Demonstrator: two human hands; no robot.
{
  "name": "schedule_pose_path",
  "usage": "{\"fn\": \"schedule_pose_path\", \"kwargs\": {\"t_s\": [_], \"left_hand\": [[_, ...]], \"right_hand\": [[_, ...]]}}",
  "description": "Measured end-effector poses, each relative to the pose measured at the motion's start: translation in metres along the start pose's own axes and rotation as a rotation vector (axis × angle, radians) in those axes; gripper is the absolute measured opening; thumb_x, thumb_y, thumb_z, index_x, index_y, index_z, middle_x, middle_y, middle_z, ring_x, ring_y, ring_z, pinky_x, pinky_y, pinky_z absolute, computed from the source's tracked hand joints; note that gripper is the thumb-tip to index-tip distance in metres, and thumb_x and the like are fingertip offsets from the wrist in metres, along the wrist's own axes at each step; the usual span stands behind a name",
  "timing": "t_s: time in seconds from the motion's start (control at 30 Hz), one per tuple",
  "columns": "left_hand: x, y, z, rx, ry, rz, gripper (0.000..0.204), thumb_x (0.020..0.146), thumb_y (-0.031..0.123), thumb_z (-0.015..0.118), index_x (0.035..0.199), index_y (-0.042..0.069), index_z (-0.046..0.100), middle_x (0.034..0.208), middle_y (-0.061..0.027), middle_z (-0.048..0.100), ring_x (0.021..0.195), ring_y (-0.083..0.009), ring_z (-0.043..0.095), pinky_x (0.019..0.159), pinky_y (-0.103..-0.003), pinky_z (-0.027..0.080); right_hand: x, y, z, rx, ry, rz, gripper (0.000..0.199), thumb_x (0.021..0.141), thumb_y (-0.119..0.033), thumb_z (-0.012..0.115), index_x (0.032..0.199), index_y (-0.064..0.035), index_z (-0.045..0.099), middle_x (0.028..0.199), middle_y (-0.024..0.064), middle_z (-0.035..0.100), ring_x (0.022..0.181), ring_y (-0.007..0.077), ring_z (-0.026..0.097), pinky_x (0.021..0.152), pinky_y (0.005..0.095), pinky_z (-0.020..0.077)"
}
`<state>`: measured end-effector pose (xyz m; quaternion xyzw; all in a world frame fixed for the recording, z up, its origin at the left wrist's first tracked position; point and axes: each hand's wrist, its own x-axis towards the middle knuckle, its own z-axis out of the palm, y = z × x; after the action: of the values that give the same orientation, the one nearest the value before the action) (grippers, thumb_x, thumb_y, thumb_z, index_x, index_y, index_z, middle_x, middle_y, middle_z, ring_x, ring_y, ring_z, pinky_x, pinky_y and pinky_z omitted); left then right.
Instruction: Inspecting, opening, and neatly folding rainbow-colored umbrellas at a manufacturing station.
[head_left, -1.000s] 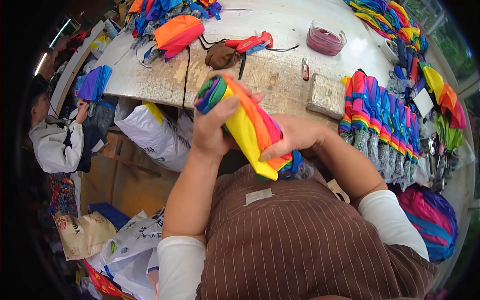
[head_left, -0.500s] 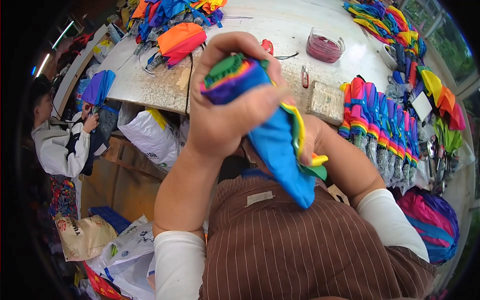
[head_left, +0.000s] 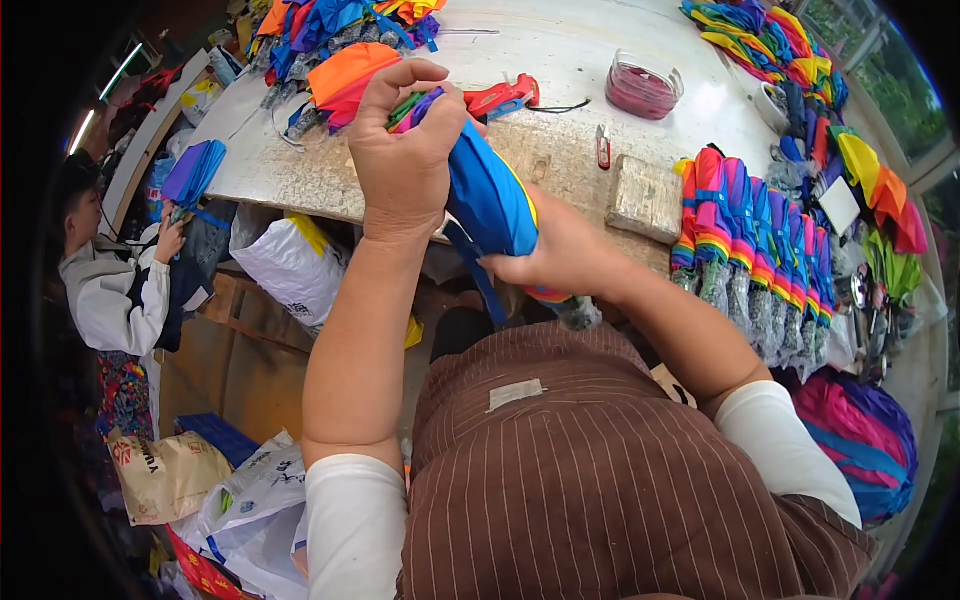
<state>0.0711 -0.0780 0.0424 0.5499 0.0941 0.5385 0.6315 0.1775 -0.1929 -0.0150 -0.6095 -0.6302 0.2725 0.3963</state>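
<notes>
I hold a folded rainbow umbrella in front of my chest, its blue panel facing up. My left hand is closed around the upper end of the bunched canopy. My right hand grips the lower part near the handle end. A narrow blue strap hangs down from the fabric between my hands. The umbrella is raised above the near edge of the worn stone worktable.
A row of folded rainbow umbrellas lies at the table's right, with more piled at the back. On the table are a wooden block, a red tool and a round dish. Another person works at the left beside white bags.
The umbrella has been turned and wrapped tighter, from yellow and orange showing to blue on top. My left hand has risen to its upper end and my right hand has closed on the lower part.
</notes>
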Motion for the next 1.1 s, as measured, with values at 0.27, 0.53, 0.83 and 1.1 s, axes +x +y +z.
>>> {"fn": "schedule_pose_path", "kwargs": {"t_s": [0.27,0.53,0.83,1.1], "left_hand": [[0.009,-0.031,-0.018,0.062,0.115,-0.009,0.043,0.079,0.003,0.069,0.117,0.005,0.050,0.093,-0.0068,0.058,0.074,-0.0098,0.060,0.063,-0.021,0.049],[-0.037,-0.028,-0.047,-0.439,-0.147,-0.475,0.036,0.077,0.007,0.069,0.109,0.004,0.055,0.097,-0.0095,0.062,0.089,-0.0182,0.062,0.094,-0.036,0.045],[-0.024,0.006,-0.029,0.256,-0.053,-0.005,0.014,0.074,0.005,0.070,0.086,0.001,0.062,0.079,-0.0020,0.064,0.071,-0.0090,0.059,0.069,-0.025,0.048],[-0.022,0.004,-0.003,0.547,-0.018,0.294,0.012,0.073,0.002,0.070,0.081,0.002,0.061,0.073,-0.0006,0.062,0.065,-0.0096,0.058,0.062,-0.026,0.047]], "right_hand": [[0.023,0.012,0.005,-0.307,0.193,0.190,0.056,0.069,-0.030,0.074,0.112,-0.0070,0.046,0.095,0.0229,0.062,0.087,0.0400,0.061,0.076,0.0457,0.0482],[0.017,0.016,-0.003,0.508,-0.491,0.053,0.053,0.067,-0.022,0.079,0.111,-0.0050,0.054,0.095,0.0043,0.062,0.088,0.0153,0.058,0.083,0.0310,0.0474],[-0.002,0.047,-0.025,1.192,-0.105,0.415,0.052,0.086,-0.039,0.061,0.123,-0.0052,0.049,0.102,0.0049,0.060,0.091,0.0134,0.058,0.082,0.0309,0.0482],[-0.012,-0.012,-0.006,1.381,-0.402,0.450,0.029,0.094,-0.036,0.053,0.100,-0.0080,0.054,0.052,-0.0063,0.037,0.038,0.0040,0.035,0.033,0.0179,0.0259]]}}
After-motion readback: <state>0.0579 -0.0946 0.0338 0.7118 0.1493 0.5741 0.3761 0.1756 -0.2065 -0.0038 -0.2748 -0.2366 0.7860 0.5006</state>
